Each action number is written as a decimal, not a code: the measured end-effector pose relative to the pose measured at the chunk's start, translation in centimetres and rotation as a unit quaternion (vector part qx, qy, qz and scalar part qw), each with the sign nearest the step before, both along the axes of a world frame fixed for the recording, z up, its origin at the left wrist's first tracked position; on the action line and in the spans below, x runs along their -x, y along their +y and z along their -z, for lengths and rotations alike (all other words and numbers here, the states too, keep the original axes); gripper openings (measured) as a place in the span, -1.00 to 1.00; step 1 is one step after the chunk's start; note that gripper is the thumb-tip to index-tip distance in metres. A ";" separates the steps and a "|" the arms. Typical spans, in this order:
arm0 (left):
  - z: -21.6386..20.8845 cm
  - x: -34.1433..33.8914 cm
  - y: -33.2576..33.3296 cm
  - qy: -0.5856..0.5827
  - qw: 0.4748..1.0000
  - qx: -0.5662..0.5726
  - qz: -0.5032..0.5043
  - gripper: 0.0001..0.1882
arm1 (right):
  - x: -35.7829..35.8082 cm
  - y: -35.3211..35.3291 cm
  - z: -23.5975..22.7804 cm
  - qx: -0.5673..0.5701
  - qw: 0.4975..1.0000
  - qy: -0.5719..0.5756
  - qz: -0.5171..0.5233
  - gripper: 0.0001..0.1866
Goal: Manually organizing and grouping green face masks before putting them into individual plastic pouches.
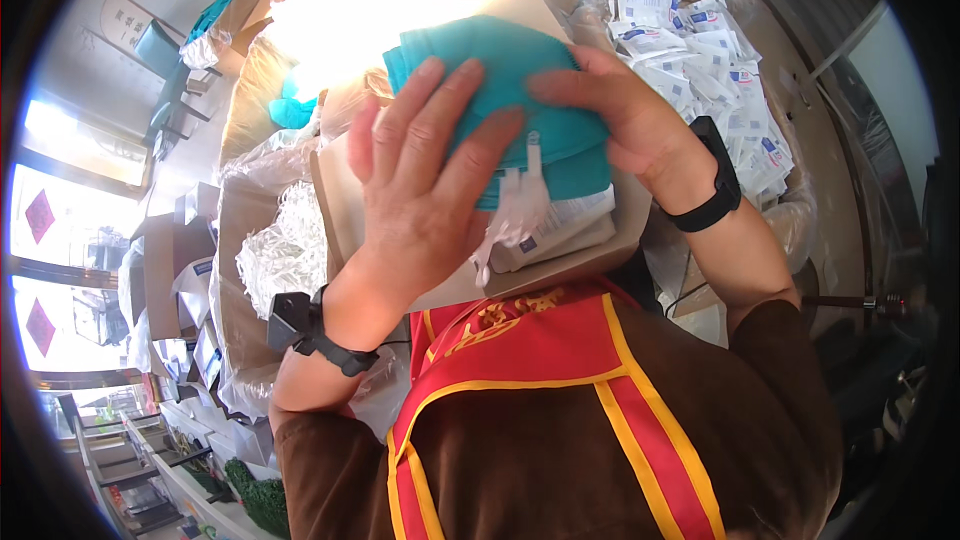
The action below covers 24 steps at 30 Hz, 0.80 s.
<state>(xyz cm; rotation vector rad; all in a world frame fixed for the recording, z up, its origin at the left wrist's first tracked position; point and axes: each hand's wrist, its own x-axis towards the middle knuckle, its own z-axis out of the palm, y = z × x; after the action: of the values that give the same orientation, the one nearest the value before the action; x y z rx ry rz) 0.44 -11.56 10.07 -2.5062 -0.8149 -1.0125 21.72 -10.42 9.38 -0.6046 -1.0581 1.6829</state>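
Observation:
A stack of teal folded face masks (535,45) with white elastic straps (520,205) is held up in front of me, above an open cardboard box. My left hand (415,160) grips the stack's left side, its fingers lying over the front and its thumb pressed near the middle. On the other side my right hand (620,105) holds the upper right edge, thumb in front and the other fingers hidden behind. The straps hang loose below the masks. Under them, white printed packets (575,235) lie in the cardboard box (615,262).
A plastic-lined carton at right holds a heap of white printed packets (735,90). At left, a bundle of white elastic cords (285,250) sits in a plastic-lined box, with a teal piece (292,112) farther back. Strong glare washes out the far side.

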 end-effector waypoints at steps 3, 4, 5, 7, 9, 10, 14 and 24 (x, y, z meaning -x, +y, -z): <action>-0.8 0.7 0.5 0.016 1.000 0.012 0.022 -0.55 | 0.0 -0.2 1.5 0.058 0.995 0.079 -0.029 -0.56; -0.9 0.9 0.7 0.035 0.999 0.010 0.034 -0.56 | -0.1 -0.2 2.2 0.089 0.984 0.143 -0.055 -0.57; -1.3 1.0 0.8 0.033 0.999 -0.007 0.041 -0.55 | -0.1 -0.6 3.2 0.087 0.984 0.143 -0.055 -0.57; -1.6 1.5 1.3 0.032 0.999 0.024 0.036 -0.58 | 0.2 -1.8 5.3 0.157 0.968 0.189 -0.055 -0.60; -2.0 1.9 1.4 0.060 0.997 0.047 0.018 -0.59 | 1.6 -3.1 6.9 0.087 0.992 0.049 -0.074 -0.64; -1.9 1.9 1.3 0.061 0.997 0.048 0.018 -0.59 | 2.2 -3.6 7.2 0.015 0.992 -0.092 -0.088 -0.67; -0.9 1.8 0.9 0.072 0.994 0.087 0.011 -0.58 | 3.4 -4.5 5.4 -0.081 0.956 -0.227 -0.165 -0.74; 2.2 3.0 0.9 0.088 0.966 0.240 -0.047 -0.58 | 1.6 -6.1 1.9 -0.006 0.956 -0.240 -0.169 -0.75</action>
<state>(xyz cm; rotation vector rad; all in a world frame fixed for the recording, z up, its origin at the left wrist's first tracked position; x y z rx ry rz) -2.55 -10.66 7.88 -2.8627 -1.2282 -0.6008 20.13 -16.55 7.47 -0.8934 -1.5893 1.8664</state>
